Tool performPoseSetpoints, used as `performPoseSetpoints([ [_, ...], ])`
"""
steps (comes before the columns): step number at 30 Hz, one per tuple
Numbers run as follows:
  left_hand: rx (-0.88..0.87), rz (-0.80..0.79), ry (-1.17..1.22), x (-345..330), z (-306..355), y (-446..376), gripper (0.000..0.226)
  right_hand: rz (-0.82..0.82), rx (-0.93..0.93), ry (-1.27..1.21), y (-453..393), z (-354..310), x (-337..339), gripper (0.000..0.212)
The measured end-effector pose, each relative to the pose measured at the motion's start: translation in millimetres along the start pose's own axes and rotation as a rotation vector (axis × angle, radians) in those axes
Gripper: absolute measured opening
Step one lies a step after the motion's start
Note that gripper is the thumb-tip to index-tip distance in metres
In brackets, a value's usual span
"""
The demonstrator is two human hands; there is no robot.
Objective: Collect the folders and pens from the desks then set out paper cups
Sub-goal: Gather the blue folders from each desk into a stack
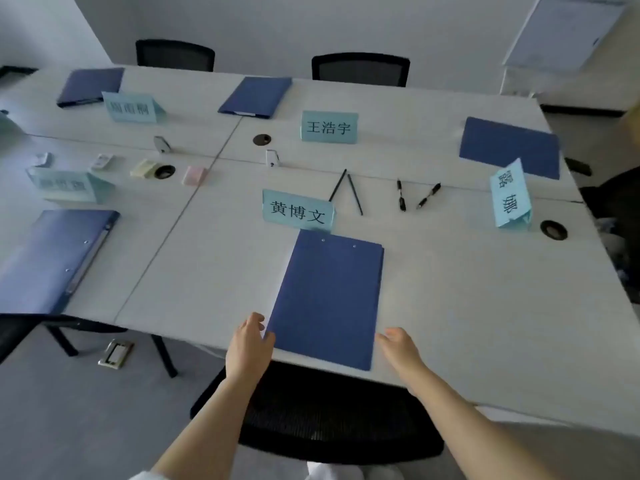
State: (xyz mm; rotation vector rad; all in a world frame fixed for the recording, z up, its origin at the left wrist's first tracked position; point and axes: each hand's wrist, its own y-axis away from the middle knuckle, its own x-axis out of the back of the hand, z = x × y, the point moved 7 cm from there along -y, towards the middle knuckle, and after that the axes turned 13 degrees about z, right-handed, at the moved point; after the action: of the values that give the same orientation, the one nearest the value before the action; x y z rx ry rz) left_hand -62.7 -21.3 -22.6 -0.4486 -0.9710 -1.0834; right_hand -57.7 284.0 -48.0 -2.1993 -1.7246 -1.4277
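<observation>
1. The left hand (250, 341) touches the near left corner of the blue folder (329, 299) with relaxed fingers; the right hand (398, 346) hovers open beside its right edge.
2. The folder lies flat at the desk (467, 306) edge.
3. Beyond it stands a name card (298, 211) reading 黄博文; farther off, another card (329, 127) reads 王浩宇.
4. Black pens (401, 195) lie behind.

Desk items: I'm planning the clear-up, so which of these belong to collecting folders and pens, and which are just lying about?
For the job:
five blue folders, nearest one between left hand and right hand
four pens

Just lying about:
name cards
sticky notes
pink pad
chairs
</observation>
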Motion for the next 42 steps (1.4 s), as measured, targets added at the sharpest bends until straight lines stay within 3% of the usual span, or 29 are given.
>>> performPoseSetpoints([
  [1, 0.032, -0.038, 0.000, -6.0, -5.8, -10.8, 0.037, 0.003, -0.013, -0.033, -2.6, 0.9, -6.6, 0.014],
  [4, 0.124, -0.136, 0.013, -23.6, -15.7, -33.2, 0.045, 0.041, -0.131, -0.081, -13.7, 16.1, -22.3, 0.026],
  [8, 0.175, -0.188, 0.079, -45.0, -11.8, -47.5, 0.048, 0.095, -0.240, -0.067, -19.5, 17.7, -26.5, 0.025],
  [12, 0.208, -0.246, 0.105, -60.5, -7.1, -52.0, 0.053, 0.089, -0.377, -0.144, -29.1, 23.3, -39.0, 0.009],
  [16, 0.266, -0.281, 0.125, -62.6, -6.9, -52.0, 0.056, 0.103, -0.455, -0.169, -36.2, 27.5, -42.3, 0.026],
  [24, 0.444, -0.366, 0.288, -60.9, -14.4, -36.2, 0.045, 0.028, -0.490, -0.236, -22.6, 22.1, -40.4, 0.024],
  [29, 0.445, -0.281, 0.463, -43.2, -3.8, -16.3, 0.020, 0.002, -0.400, -0.197, -9.6, 18.6, -28.9, 0.016],
  [36, 0.528, -0.202, 0.741, -3.5, 5.7, 29.9, 0.020, -0.092, -0.374, -0.509, 14.8, 12.6, -7.5, 0.013],
  [42, 0.575, -0.024, 0.962, 46.4, -1.3, 100.7, 0.013, -0.250, -0.131, -0.612, 63.4, -12.2, 18.6, 0.021],
])
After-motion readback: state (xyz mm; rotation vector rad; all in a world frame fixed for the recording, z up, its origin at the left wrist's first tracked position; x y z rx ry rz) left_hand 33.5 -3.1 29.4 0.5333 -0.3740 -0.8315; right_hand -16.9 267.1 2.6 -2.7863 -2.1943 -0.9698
